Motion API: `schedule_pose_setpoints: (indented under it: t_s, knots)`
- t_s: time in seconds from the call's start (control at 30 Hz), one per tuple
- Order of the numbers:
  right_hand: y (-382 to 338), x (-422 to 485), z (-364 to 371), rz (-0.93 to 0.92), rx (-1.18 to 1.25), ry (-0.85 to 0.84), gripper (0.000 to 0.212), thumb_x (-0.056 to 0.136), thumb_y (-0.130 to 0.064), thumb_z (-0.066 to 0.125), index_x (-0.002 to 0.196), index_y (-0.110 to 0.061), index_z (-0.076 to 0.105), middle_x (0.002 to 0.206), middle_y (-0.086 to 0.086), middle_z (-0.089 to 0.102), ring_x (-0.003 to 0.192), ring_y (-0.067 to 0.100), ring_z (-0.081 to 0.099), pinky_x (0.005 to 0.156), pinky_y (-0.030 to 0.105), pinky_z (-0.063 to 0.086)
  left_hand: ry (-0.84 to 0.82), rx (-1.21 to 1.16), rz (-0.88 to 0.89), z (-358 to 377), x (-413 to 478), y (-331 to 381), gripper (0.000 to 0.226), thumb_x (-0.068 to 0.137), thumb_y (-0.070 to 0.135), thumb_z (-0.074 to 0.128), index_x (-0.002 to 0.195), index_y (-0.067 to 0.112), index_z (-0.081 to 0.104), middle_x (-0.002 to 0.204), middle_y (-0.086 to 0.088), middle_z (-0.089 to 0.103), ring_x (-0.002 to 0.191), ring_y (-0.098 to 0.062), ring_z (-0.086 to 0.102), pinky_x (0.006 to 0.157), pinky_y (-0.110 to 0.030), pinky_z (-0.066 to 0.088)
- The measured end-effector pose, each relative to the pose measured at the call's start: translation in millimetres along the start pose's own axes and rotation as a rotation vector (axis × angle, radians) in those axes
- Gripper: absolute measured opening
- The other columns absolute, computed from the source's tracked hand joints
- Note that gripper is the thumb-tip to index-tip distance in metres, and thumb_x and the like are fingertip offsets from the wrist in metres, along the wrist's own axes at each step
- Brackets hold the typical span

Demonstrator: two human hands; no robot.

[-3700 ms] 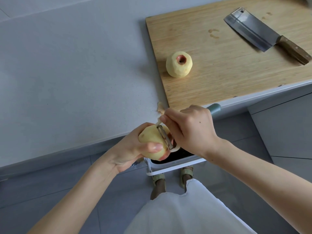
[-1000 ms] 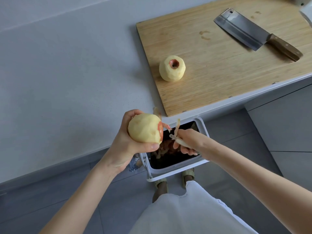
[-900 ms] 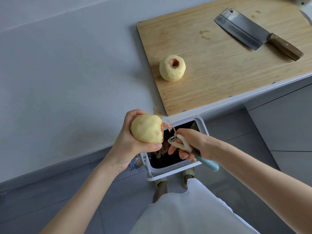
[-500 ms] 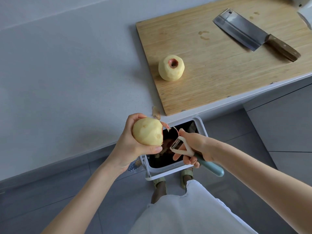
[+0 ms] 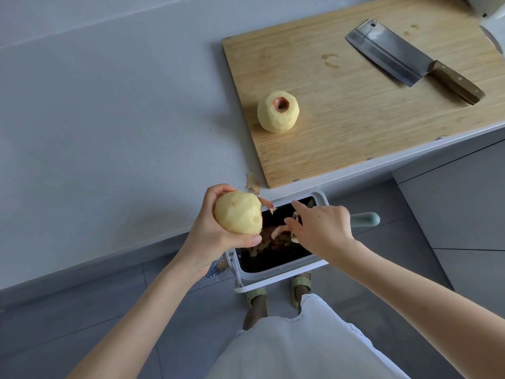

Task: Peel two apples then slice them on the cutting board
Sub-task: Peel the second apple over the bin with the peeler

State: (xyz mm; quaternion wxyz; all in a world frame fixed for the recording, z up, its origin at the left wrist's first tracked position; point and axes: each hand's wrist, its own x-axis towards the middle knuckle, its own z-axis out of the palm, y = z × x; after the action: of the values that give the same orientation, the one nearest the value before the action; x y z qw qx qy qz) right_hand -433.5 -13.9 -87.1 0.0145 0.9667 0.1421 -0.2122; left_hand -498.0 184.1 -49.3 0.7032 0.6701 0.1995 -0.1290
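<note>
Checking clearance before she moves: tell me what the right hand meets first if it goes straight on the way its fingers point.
Probably the apple held in the left hand, though depth is unclear.

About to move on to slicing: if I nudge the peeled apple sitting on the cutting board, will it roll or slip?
The peeled apple is round and would probably roll if nudged. Its bare flesh looks moist, so likely slippery to grip. It seems firm, not floppy.
</note>
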Motion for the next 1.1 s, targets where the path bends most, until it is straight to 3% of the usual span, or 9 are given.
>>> schedule_pose_setpoints:
  t_s: [0.1,0.17,0.33,0.47,0.6,0.67,0.73,0.87,1.1]
  knots:
    - [0,4,-6,0.021,0.186,-0.016,0.052,0.096,-0.038,0.006,0.110,-0.023,0.053,0.071,-0.006,0.055,0.052,0.015,0.044,0.049,0.025,0.026,-0.004,-0.005,0.010,1,0,1,0.084,0.031,0.021,0.090,0.100,0.049,0.050,0.107,0.024,0.052,0.094,-0.001,0.059,0.070,-0.025,0.054]
    - [0,8,-13,-0.017,0.191,-0.234,0.060,0.095,-0.055,0.005,0.095,-0.024,0.057,0.071,-0.004,0.058,0.060,0.015,0.053,0.056,0.027,0.035,-0.003,-0.005,0.016,2,0,1,0.086,0.035,0.013,0.089,0.104,0.045,0.049,0.110,0.020,0.050,0.095,-0.004,0.058,0.068,-0.024,0.053]
    - [6,5,-8,-0.046,-0.089,-0.279,0.079,0.078,-0.083,0.020,0.112,-0.025,0.064,0.097,-0.008,0.070,0.085,0.012,0.065,0.055,0.023,0.035,-0.014,-0.014,0.014,5,0,3,0.084,0.040,0.007,0.085,0.108,0.039,0.047,0.114,0.015,0.049,0.097,-0.008,0.058,0.067,-0.024,0.054]
    - [6,1,-12,-0.029,-0.014,-0.136,0.049,0.097,-0.054,0.022,0.098,-0.027,0.063,0.068,-0.007,0.057,0.061,0.015,0.053,0.049,0.023,0.028,-0.024,-0.024,0.009,4,-1,3,0.084,0.040,0.007,0.085,0.108,0.038,0.047,0.114,0.014,0.049,0.096,-0.007,0.058,0.067,-0.023,0.053]
    - [5,9,-12,0.108,0.299,-0.431,0.069,0.097,-0.058,0.014,0.064,-0.011,0.054,0.052,-0.001,0.048,0.046,0.014,0.044,0.056,0.026,0.035,-0.035,-0.037,0.005,6,0,4,0.084,0.041,0.006,0.085,0.109,0.037,0.047,0.113,0.014,0.049,0.094,-0.004,0.059,0.067,-0.023,0.053]
    - [4,9,-9,0.047,0.002,-0.338,0.062,0.099,-0.052,0.016,0.079,-0.015,0.062,0.055,-0.003,0.045,0.046,0.014,0.042,0.049,0.024,0.030,-0.039,-0.039,0.001,7,0,5,0.083,0.041,0.006,0.085,0.108,0.037,0.047,0.114,0.013,0.049,0.098,-0.008,0.058,0.067,-0.025,0.054]
    - [6,7,-7,0.046,0.020,-0.316,0.049,0.101,-0.039,0.016,0.111,-0.021,0.061,0.058,-0.002,0.045,0.050,0.015,0.044,0.049,0.024,0.030,-0.043,-0.036,0.002,8,1,5,0.083,0.041,0.006,0.085,0.108,0.037,0.047,0.116,0.013,0.049,0.101,-0.013,0.057,0.068,-0.026,0.054]
    - [6,10,-9,0.111,0.257,-0.513,0.055,0.099,-0.047,0.015,0.125,-0.016,0.053,0.049,-0.001,0.055,0.048,0.014,0.051,0.054,0.025,0.040,-0.045,-0.034,0.005,8,0,5,0.083,0.042,0.006,0.085,0.108,0.037,0.047,0.115,0.014,0.048,0.100,-0.013,0.057,0.067,-0.024,0.054]
    - [6,7,-34,0.308,1.378,-0.947,0.068,0.094,-0.061,0.025,0.103,-0.005,0.062,0.064,0.019,0.062,0.035,0.015,0.035,0.044,0.026,0.030,-0.014,0.055,0.080,10,1,0,0.084,0.044,0.011,0.090,0.105,0.046,0.045,0.112,0.024,0.049,0.101,-0.004,0.057,0.075,-0.025,0.055]
